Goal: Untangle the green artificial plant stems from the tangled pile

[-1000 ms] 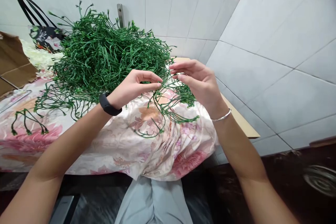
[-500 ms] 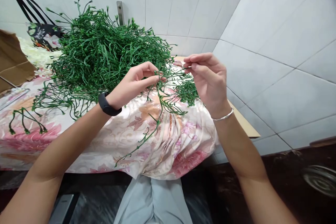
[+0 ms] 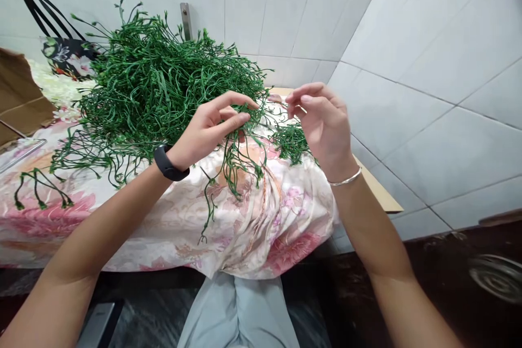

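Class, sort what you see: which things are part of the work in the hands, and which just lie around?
In the work:
left hand, pinching a green stem sprig
right hand
pile of green stems

Lying around:
floral cloth
cardboard
black chair
white flowers
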The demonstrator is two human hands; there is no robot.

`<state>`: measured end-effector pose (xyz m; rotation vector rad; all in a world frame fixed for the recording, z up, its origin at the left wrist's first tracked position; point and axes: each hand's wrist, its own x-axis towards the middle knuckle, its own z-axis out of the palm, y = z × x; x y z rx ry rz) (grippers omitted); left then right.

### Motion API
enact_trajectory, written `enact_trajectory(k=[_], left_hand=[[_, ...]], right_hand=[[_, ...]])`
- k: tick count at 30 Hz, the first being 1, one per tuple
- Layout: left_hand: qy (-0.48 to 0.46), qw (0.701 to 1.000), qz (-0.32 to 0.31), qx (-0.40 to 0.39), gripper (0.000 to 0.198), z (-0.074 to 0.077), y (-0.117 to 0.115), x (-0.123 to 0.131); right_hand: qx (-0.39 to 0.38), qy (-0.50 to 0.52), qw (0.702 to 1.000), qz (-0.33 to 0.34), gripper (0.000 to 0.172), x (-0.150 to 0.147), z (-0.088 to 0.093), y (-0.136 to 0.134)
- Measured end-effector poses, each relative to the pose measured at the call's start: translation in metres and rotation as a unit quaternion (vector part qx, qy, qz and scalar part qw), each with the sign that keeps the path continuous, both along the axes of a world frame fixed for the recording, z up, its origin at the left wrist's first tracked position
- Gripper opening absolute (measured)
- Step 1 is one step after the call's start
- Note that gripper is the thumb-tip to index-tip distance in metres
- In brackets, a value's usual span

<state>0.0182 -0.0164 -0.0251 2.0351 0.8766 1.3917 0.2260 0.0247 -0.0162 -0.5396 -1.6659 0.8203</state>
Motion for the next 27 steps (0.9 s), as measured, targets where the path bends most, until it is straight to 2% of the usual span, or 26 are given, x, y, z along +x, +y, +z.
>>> enact_trajectory(k=[5,7,10,14,17,22,25,27], left_hand=[[0.073,0.997,-0.021,0.024,0.026,-0.001,-0.005,0.004],[0.085,0.996,-0.016,0.034,0.034,-0.001,-0.006,0.005],[0.091,0.995,-0.017,0.03,0.042,0.0,-0.007,0.005],[0.117,0.992,-0.004,0.037,0.031,0.002,-0.008,0.002],[0.119,0.988,0.052,0.087,0.028,0.003,-0.006,-0.001],[0.125,0.965,0.125,0.194,0.009,0.002,-0.005,-0.004],[0.135,0.963,0.123,0.199,0.008,0.001,-0.008,0.0],[0.132,0.972,0.089,0.175,0.013,0.0,-0.01,0.003]], right_hand=[[0.016,-0.146,0.988,0.055,0.019,-0.006,0.001,-0.012],[0.013,-0.171,0.983,0.071,0.017,-0.006,0.0,-0.013],[0.019,-0.157,0.984,0.084,0.014,-0.005,0.0,-0.012],[0.012,-0.117,0.987,0.109,0.009,-0.005,0.0,-0.012],[0.009,-0.088,0.988,0.13,0.008,-0.005,0.001,-0.015],[-0.005,-0.1,0.981,0.169,0.011,-0.004,0.003,-0.019],[0.001,-0.104,0.983,0.15,0.009,-0.005,0.0,-0.018],[0.022,-0.087,0.987,0.131,0.007,-0.005,-0.001,-0.017]])
